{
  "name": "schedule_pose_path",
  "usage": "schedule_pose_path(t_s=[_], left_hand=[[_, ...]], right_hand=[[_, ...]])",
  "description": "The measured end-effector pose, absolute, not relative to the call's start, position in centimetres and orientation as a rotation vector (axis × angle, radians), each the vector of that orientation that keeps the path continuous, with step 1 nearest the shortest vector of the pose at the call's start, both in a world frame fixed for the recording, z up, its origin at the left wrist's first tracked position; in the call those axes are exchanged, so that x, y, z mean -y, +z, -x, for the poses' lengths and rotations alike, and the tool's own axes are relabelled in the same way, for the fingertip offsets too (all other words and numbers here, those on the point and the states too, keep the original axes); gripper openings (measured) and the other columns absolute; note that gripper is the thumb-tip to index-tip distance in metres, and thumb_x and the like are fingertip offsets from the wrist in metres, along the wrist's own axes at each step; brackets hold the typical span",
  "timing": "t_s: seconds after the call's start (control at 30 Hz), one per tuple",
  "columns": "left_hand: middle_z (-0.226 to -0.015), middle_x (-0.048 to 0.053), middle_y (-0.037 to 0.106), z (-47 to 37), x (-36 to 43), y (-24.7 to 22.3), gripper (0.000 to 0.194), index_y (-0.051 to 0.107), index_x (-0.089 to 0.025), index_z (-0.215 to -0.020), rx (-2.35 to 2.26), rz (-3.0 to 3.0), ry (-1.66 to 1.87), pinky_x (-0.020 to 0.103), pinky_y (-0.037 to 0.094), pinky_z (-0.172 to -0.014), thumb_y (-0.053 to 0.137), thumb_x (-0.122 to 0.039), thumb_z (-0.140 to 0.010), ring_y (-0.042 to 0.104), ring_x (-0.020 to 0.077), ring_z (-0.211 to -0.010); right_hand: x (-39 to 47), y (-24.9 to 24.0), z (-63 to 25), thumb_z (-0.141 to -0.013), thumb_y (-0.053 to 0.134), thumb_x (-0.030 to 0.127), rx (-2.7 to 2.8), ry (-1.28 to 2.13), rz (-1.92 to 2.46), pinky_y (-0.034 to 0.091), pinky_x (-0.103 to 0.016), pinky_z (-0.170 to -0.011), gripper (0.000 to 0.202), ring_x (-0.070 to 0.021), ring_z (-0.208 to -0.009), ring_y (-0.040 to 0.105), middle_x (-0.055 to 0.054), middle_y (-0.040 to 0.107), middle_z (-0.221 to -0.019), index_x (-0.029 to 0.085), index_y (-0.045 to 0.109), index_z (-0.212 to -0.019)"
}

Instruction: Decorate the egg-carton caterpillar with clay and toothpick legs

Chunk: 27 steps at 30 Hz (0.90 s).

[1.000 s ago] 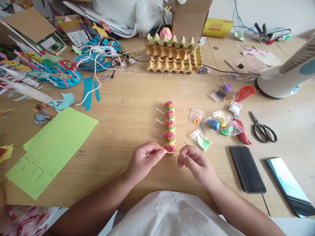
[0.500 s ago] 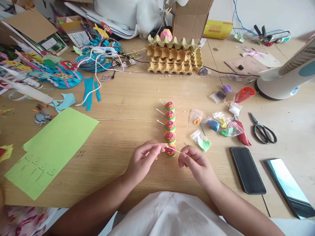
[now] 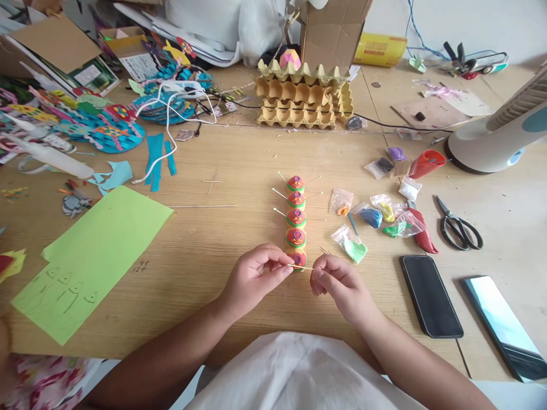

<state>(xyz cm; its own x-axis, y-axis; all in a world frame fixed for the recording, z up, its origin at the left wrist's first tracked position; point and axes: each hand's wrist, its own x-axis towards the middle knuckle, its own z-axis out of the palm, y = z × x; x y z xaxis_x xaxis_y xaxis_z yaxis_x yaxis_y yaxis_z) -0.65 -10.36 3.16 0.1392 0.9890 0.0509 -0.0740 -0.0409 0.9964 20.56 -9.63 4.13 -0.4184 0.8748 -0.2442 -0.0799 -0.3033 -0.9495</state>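
Note:
A row of several red and green domes with clay faces (image 3: 296,218) runs away from me on the wooden table. Thin sticks with pale tips stick out sideways from the three farther domes. Over the nearest dome (image 3: 299,261), a thin wooden stick (image 3: 304,267) spans between my hands. My left hand (image 3: 260,276) pinches its left end, where the tip is hidden by the fingers. The right end is pinched in my right hand (image 3: 339,283). More pointed sticks (image 3: 326,250) show just behind my right hand.
Clay bags (image 3: 354,248), scissors (image 3: 458,225) and two phones (image 3: 431,296) lie on the right. Green paper (image 3: 100,253) is on the left, crossed sticks (image 3: 212,181) farther in. Egg cartons (image 3: 297,108) stand at the back. Another person's patterned clothing (image 3: 47,378) shows at lower left.
My left fingers have closed over the stick's pale tip, which showed before. The stick has dropped slightly at its left end and now lies nearly level. My right hand has hardly moved.

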Motion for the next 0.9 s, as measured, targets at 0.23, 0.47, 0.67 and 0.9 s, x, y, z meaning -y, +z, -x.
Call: schedule_pose_path(t_s=[0.23,0.47,0.67,0.9], left_hand=[[-0.091,0.004,0.072,0.94,10.41,3.04,0.020,0.077,-0.023,-0.108,-1.033,-1.122,1.107,0.024,0.055,-0.077,0.075,-0.030,-0.090,0.067,0.0140,-0.084],[-0.079,0.003,0.071,0.95,10.33,3.59,0.016,0.075,-0.019,-0.085,-1.156,-1.248,1.090,0.023,0.049,-0.065,0.073,-0.033,-0.091,0.062,0.0126,-0.072],[-0.085,0.004,0.074,0.90,10.33,3.53,0.015,0.077,-0.019,-0.087,-1.202,-1.293,1.121,0.023,0.051,-0.069,0.073,-0.033,-0.091,0.065,0.0138,-0.077],[-0.092,0.005,0.074,0.80,10.25,2.91,0.031,0.079,-0.022,-0.110,-1.099,-1.160,1.094,0.024,0.052,-0.072,0.082,-0.035,-0.082,0.064,0.0141,-0.079]], right_hand=[[9.62,4.13,-20.57,-0.093,0.065,0.043,1.191,1.819,1.059,0.040,-0.027,-0.058,0.030,-0.0123,-0.057,0.051,0.002,0.060,-0.062,0.021,0.057,-0.075],[9.75,4.03,-20.52,-0.094,0.065,0.045,1.230,1.809,1.081,0.041,-0.027,-0.059,0.030,-0.0125,-0.058,0.051,0.001,0.059,-0.062,0.021,0.058,-0.077],[9.90,3.72,-20.54,-0.093,0.065,0.051,1.278,1.773,1.086,0.041,-0.028,-0.060,0.033,-0.0135,-0.060,0.051,0.001,0.057,-0.063,0.021,0.058,-0.080],[9.77,3.84,-20.47,-0.094,0.065,0.053,1.250,1.798,1.046,0.042,-0.028,-0.061,0.035,-0.0133,-0.061,0.051,0.001,0.060,-0.066,0.021,0.059,-0.082]])
